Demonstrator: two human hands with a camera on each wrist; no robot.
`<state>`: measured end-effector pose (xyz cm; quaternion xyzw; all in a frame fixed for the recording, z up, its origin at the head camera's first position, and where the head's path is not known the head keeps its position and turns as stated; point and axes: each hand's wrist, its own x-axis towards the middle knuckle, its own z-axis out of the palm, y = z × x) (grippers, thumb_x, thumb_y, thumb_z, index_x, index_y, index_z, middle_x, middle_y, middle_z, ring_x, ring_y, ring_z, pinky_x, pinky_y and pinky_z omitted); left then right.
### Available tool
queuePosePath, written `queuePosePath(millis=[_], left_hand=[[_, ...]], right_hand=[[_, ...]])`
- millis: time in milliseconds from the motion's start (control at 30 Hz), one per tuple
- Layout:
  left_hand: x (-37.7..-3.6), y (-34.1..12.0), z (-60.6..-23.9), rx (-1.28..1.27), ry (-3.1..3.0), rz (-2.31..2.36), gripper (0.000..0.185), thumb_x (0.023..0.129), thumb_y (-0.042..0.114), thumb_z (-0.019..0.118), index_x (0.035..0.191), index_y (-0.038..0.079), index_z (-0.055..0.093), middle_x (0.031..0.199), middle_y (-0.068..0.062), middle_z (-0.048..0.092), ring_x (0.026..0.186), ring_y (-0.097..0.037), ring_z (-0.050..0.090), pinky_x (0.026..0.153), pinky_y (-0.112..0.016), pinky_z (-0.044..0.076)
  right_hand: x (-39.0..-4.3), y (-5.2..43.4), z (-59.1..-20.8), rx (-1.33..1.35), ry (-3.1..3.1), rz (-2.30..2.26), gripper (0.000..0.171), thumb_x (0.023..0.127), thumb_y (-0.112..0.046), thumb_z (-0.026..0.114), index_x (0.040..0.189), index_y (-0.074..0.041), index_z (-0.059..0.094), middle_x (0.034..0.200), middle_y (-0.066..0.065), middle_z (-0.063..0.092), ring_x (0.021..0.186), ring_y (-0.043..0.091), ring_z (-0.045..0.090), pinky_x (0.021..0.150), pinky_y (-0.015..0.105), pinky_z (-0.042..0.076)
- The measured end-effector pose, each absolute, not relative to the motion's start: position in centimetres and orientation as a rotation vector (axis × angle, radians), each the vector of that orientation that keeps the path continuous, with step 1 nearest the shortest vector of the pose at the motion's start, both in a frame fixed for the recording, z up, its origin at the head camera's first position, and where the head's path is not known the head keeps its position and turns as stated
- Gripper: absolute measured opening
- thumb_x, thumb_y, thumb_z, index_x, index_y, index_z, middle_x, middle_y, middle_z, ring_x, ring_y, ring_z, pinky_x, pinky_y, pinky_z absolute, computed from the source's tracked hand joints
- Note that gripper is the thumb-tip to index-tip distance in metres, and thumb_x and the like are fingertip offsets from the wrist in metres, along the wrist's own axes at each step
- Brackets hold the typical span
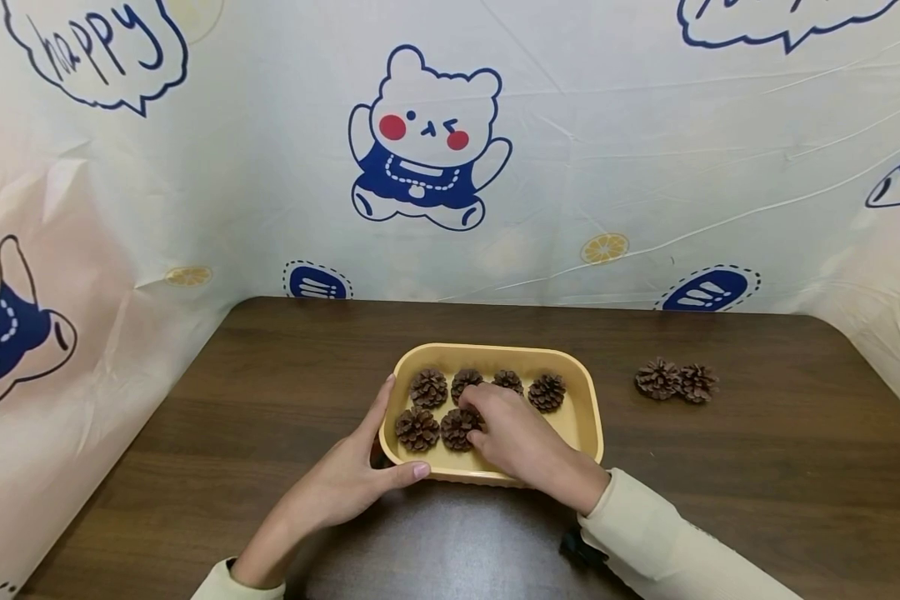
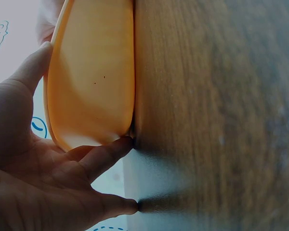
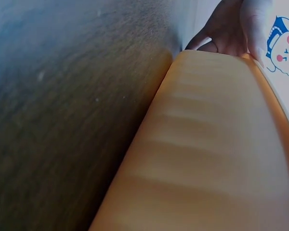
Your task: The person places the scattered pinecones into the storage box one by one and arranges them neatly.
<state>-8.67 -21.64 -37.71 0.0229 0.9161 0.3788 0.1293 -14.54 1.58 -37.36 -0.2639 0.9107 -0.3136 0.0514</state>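
A yellow plastic tray with rounded corners stands on the table and holds several brown pine cones in two rows. At its near left corner my left hand grips it, thumb on the front rim and fingers along the left side. The left wrist view shows the same tray between thumb and fingers. My right hand reaches over the front rim and pinches a pine cone in the near row. Part of that cone is hidden by the fingers. Only the tray's side wall fills the right wrist view.
Two more pine cones lie touching each other on the table, right of the tray. The dark wooden table backs onto a printed cloth with cartoon bears. A small black object shows under the right sleeve.
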Motion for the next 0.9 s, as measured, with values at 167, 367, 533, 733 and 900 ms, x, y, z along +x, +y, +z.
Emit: queuePosePath(millis=[167, 367, 533, 733, 900], left_hand=[[-8.7, -21.6, -37.7, 0.076, 2.667, 1.098, 0.117, 0.089, 0.057, 0.079, 0.168, 0.04, -0.006, 0.167, -0.025, 0.033, 0.142, -0.05, 0.049, 0.112, -0.071, 0.039], [-8.7, -21.6, -37.7, 0.069, 2.669, 1.097, 0.117, 0.089, 0.058, 0.078, 0.168, 0.041, -0.006, 0.167, -0.025, 0.033, 0.142, -0.051, 0.048, 0.113, -0.071, 0.038], [-8.8, -21.6, -37.7, 0.059, 2.668, 1.1, 0.116, 0.088, 0.06, 0.078, 0.167, 0.043, -0.006, 0.168, -0.025, 0.032, 0.143, -0.051, 0.047, 0.114, -0.071, 0.037], [-8.8, -21.6, -37.6, 0.053, 2.664, 1.103, 0.116, 0.088, 0.061, 0.078, 0.167, 0.044, -0.006, 0.168, -0.024, 0.031, 0.144, -0.052, 0.045, 0.114, -0.071, 0.036], [-8.8, -21.6, -37.7, 0.051, 2.666, 1.104, 0.116, 0.088, 0.06, 0.078, 0.167, 0.044, -0.006, 0.168, -0.024, 0.031, 0.144, -0.051, 0.046, 0.114, -0.07, 0.037]], right_hand=[[-14.5, 1.7, -37.4, -0.805, 2.767, -0.958, 0.037, 0.086, 0.003, 0.08, 0.121, -0.002, 0.071, 0.134, 0.019, 0.069, 0.125, 0.038, 0.064, 0.108, 0.052, 0.053], [-14.5, 1.9, -37.1, -0.826, 2.768, -0.952, 0.037, 0.086, 0.002, 0.08, 0.122, -0.001, 0.071, 0.133, 0.019, 0.069, 0.124, 0.038, 0.065, 0.108, 0.051, 0.053], [-14.4, 2.3, -36.6, -0.825, 2.776, -0.933, 0.037, 0.087, 0.0, 0.081, 0.122, -0.002, 0.071, 0.129, 0.015, 0.071, 0.12, 0.034, 0.067, 0.105, 0.048, 0.055], [-14.3, 3.0, -35.7, -0.812, 2.834, -0.891, 0.033, 0.088, -0.003, 0.081, 0.119, -0.004, 0.072, 0.12, 0.01, 0.074, 0.106, 0.029, 0.07, 0.093, 0.046, 0.059], [-14.3, 4.3, -35.0, -0.903, 2.923, -0.87, 0.029, 0.087, -0.002, 0.08, 0.115, -0.003, 0.073, 0.112, 0.01, 0.075, 0.101, 0.027, 0.07, 0.09, 0.045, 0.059]])
